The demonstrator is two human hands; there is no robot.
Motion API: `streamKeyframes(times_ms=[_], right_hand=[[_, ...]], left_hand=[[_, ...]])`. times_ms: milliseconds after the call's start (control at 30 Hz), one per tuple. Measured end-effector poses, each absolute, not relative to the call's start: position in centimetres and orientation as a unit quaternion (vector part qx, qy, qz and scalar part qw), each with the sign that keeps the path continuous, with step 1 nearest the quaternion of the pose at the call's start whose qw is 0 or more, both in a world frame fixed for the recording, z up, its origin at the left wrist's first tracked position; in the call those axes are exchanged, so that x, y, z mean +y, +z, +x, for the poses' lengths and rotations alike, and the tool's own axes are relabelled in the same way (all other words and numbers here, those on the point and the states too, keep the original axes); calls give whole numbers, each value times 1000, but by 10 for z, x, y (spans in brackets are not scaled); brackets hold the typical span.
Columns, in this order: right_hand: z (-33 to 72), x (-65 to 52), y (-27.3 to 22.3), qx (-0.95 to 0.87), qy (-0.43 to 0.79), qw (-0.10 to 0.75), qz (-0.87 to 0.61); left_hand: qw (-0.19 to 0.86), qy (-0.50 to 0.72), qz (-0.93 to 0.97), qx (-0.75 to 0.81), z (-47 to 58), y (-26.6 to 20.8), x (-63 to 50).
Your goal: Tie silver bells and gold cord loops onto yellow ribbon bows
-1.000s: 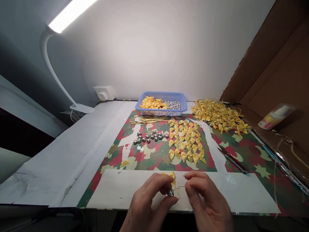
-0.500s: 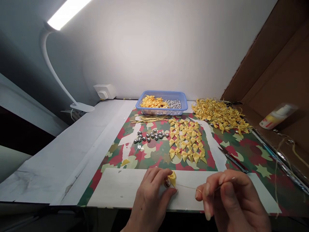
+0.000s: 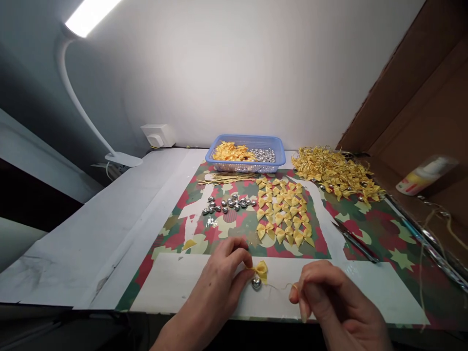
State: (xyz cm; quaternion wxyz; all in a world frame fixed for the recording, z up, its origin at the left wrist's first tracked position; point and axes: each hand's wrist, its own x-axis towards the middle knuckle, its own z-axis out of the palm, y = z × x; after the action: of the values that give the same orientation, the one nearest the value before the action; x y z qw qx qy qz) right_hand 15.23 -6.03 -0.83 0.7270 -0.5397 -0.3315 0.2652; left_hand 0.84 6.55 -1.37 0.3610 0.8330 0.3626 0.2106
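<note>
Tabletop (image 3: 109, 234): I saw camouflage-patterned covering, a smooth white strip (image 3: 175, 282) along the front.
Left hand (image 3: 224, 275): thumb and forefinger pinched the yellow bow (image 3: 261, 268).
Right hand (image 3: 338, 297): curled, fingertips together on pale, kinked thread (image 3: 281, 288).
Yellow bow: satiny loops, over the strip.
Silver ball (image 3: 256, 282): glossy, beside it.

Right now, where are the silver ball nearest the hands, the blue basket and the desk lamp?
Silver ball (image 3: 256, 283): head view, its shiny middle.
Blue basket (image 3: 250, 168): head view, its front wall.
Desk lamp (image 3: 89, 16): head view, its lit panel.
</note>
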Motion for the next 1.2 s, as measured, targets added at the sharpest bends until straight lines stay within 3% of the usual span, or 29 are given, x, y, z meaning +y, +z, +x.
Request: streamKeyframes(times_ms=[200, 400, 567, 767, 1200], right_hand=[[151, -54, -37, -489, 176, 593, -615], [142, -51, -46, -522, 126, 558, -633], [140, -51, -44, -541, 72, 549, -633], [142, -52, -44, -550, 57, 552, -624], [144, -54, -34, -580, 5, 506, -639]], left_hand=[[440, 190, 801, 359, 4, -5, 63], [654, 201, 626, 374, 2, 3, 61], [720, 208, 546, 375, 0, 2, 58], [719, 238, 538, 370, -1, 3, 57], [506, 337, 714, 347, -2, 8, 43]])
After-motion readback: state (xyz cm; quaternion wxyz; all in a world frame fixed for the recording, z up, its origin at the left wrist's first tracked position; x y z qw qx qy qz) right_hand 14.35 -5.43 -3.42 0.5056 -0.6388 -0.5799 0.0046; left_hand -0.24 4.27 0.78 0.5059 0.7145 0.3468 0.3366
